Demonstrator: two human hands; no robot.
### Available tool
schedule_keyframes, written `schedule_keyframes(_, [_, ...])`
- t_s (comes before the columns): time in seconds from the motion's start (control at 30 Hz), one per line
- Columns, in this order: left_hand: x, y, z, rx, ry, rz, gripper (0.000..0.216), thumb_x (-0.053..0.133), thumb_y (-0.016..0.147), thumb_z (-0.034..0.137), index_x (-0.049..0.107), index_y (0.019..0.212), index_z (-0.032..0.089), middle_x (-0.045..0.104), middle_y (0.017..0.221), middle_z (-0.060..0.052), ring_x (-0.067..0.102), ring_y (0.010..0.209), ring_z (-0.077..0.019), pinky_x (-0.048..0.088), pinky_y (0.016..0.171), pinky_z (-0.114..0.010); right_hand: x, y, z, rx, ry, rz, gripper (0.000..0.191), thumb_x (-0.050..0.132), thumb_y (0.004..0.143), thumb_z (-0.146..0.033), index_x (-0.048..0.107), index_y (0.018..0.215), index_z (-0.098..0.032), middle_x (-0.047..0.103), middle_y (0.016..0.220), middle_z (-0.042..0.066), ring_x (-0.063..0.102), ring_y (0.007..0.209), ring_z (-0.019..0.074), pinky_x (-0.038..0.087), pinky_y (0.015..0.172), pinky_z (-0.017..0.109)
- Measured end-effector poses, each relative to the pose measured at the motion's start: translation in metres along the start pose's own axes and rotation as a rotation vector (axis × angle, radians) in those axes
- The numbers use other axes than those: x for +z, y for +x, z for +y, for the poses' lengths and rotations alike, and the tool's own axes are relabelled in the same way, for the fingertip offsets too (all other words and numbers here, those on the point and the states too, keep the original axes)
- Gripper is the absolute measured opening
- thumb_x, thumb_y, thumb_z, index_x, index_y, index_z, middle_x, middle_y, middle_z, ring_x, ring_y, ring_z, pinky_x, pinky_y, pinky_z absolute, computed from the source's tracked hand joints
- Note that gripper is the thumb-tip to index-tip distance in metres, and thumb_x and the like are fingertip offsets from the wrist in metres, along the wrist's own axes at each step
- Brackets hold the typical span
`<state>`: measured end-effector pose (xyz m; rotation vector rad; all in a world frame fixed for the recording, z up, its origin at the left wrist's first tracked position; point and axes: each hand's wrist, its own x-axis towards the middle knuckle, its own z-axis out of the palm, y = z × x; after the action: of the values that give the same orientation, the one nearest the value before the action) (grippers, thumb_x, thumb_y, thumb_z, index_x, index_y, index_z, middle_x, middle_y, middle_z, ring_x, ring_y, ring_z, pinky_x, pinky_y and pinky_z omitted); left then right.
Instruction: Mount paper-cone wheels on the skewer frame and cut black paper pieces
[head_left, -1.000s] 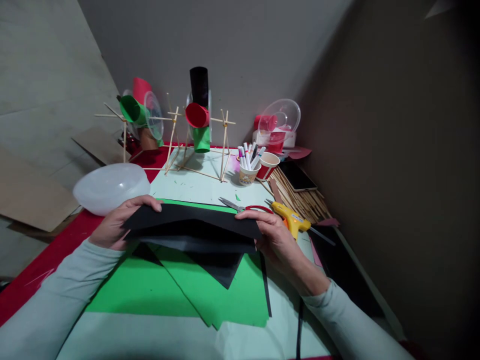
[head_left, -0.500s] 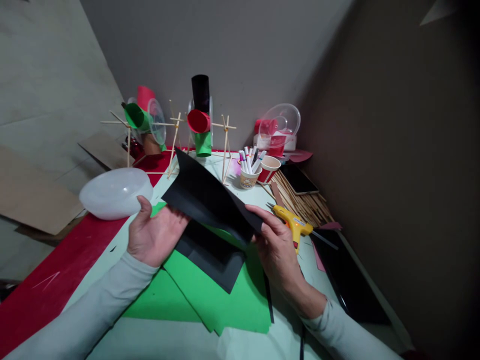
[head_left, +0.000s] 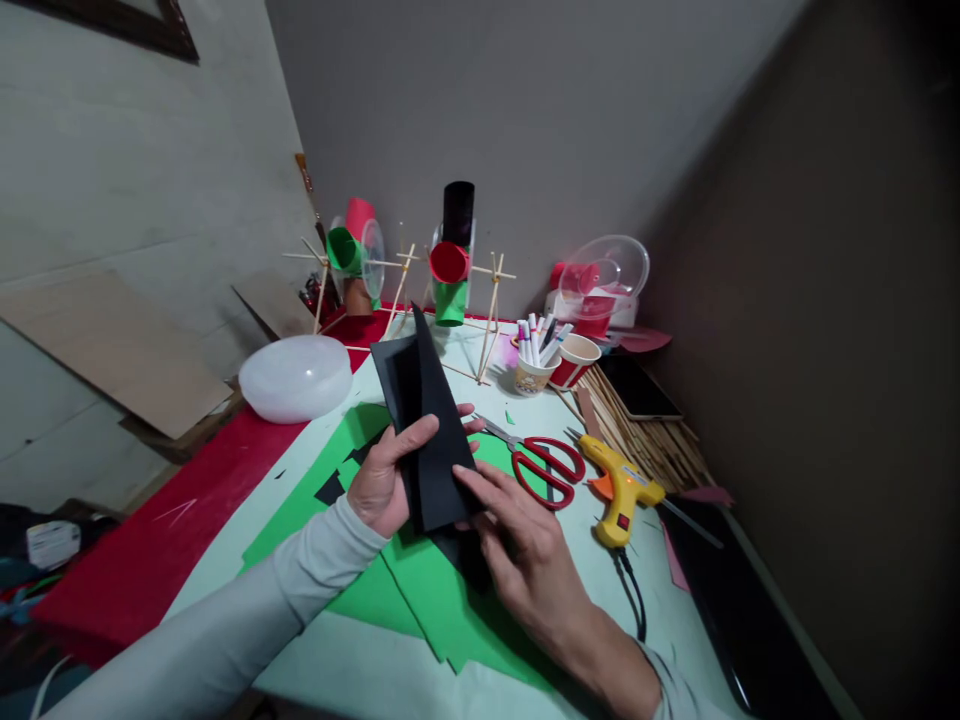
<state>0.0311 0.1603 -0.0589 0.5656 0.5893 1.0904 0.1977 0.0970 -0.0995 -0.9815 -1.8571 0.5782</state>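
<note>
A folded sheet of black paper (head_left: 442, 440) is held above the table, its upper end standing partly apart in two layers. My left hand (head_left: 386, 475) is closed on its left side, thumb on top and fingertips showing past the right edge. At the lower right corner, my right hand (head_left: 529, 540) grips the same sheet, its index finger lying on top and its thumb side hidden beneath. Green paper sheets (head_left: 442, 610) lie under both hands, with small black scraps (head_left: 330, 488) on them. Red-handled scissors (head_left: 547, 465) rest just beyond my right hand.
A yellow glue gun (head_left: 622, 490) with a cable lies at the right, beside wooden sticks (head_left: 637, 440) and a black panel (head_left: 742, 610). Behind are a cup of markers (head_left: 534, 375), a red-striped cup (head_left: 576, 362), stick-and-tube models (head_left: 450, 262) and a white balloon-like object (head_left: 296, 378).
The black sheet has turned from lying crosswise to pointing up and away, folded narrower. My left hand has gone from an open palm to gripping it. The scissors have come into sight.
</note>
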Motion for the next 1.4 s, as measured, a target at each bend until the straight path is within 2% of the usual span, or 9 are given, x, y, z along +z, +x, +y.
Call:
schedule_keyframes(0.13, [-0.002,-0.004,0.006,-0.035,0.058,-0.034,0.037,0.07,0.075,0.023,0.074,0.107,0.005,0.078,0.096,-0.017,0.073,0.083,-0.0253,0.058,0.078,-0.035,-0.006,0.001,-0.008,-0.043,-0.067,-0.02,0.046,0.047,0.091,-0.009,0.063,0.132,-0.022,0.065,0.132,0.012,0.059,0.125,0.0234,0.052,0.102,0.039])
schedule_keyframes(0.23, [-0.005,-0.009,0.008,-0.081,0.079,-0.099,0.037,0.064,0.073,0.02,0.075,0.105,0.006,0.078,0.092,-0.016,0.073,0.084,-0.0265,0.058,0.081,-0.037,-0.017,0.006,-0.012,0.085,-0.006,0.092,0.033,0.051,0.095,-0.018,0.068,0.122,-0.026,0.071,0.122,0.008,0.065,0.115,0.0235,0.05,0.102,0.042])
schedule_keyframes(0.37, [-0.004,-0.016,-0.001,-0.185,0.131,-0.217,0.036,0.063,0.068,0.018,0.075,0.101,0.008,0.078,0.092,-0.015,0.073,0.084,-0.0271,0.058,0.081,-0.037,-0.028,0.013,-0.011,0.348,0.286,0.218,0.033,0.057,0.097,-0.036,0.06,0.129,-0.029,0.066,0.13,0.006,0.061,0.122,0.0224,0.048,0.105,0.039])
schedule_keyframes(0.47, [0.002,-0.022,-0.014,-0.273,0.195,-0.309,0.034,0.067,0.068,0.019,0.073,0.1,0.01,0.077,0.088,-0.013,0.072,0.078,-0.0259,0.057,0.072,-0.035,-0.031,0.017,-0.012,0.417,0.504,0.241,0.041,0.057,0.096,-0.043,0.055,0.134,-0.028,0.066,0.131,0.005,0.063,0.118,0.0202,0.05,0.102,0.034])
schedule_keyframes(0.57, [0.008,-0.029,-0.021,-0.344,0.321,-0.316,0.026,0.07,0.076,0.027,0.072,0.098,0.013,0.076,0.083,-0.011,0.07,0.073,-0.0213,0.055,0.068,-0.03,-0.029,0.018,-0.017,0.498,0.593,0.24,0.034,0.062,0.093,-0.046,0.06,0.122,-0.028,0.073,0.108,0.003,0.073,0.08,0.0161,0.06,0.073,0.027])
schedule_keyframes(0.7, [0.011,-0.032,-0.021,-0.43,0.504,-0.33,0.029,0.067,0.086,0.04,0.071,0.095,0.013,0.075,0.079,-0.01,0.069,0.073,-0.0176,0.052,0.068,-0.025,-0.027,0.018,-0.025,0.582,0.804,0.144,0.024,0.063,0.092,-0.045,0.057,0.107,-0.026,0.068,0.081,-0.005,0.056,0.037,0.0072,0.045,0.033,0.018])
schedule_keyframes(1.03, [0.013,-0.031,-0.023,-0.407,0.543,-0.312,0.039,0.07,0.084,0.048,0.071,0.095,0.01,0.077,0.086,-0.016,0.073,0.076,-0.0247,0.057,0.073,-0.034,-0.024,0.014,-0.027,0.58,0.867,0.215,0.023,0.06,0.095,-0.044,0.059,0.109,-0.025,0.06,0.062,-0.007,0.053,0.031,0.0067,0.037,0.028,0.015])
schedule_keyframes(1.23, [0.014,-0.035,-0.018,-0.372,0.682,-0.399,0.029,0.078,0.077,0.033,0.071,0.098,0.014,0.078,0.087,-0.011,0.071,0.08,-0.0225,0.056,0.077,-0.033,-0.021,0.006,-0.025,0.654,0.914,0.218,0.041,0.06,0.093,-0.05,0.051,0.128,-0.031,0.059,0.06,-0.006,0.053,0.031,0.01,0.037,0.026,0.017])
schedule_keyframes(1.4, [0.016,-0.038,-0.022,-0.381,0.698,-0.407,0.034,0.071,0.081,0.045,0.074,0.091,0.012,0.077,0.085,-0.013,0.071,0.078,-0.0237,0.056,0.075,-0.033,-0.021,0.007,-0.026,0.686,0.925,0.263,0.053,0.064,0.09,-0.05,0.043,0.135,-0.034,0.062,0.067,-0.006,0.052,0.032,0.0097,0.042,0.029,0.019])
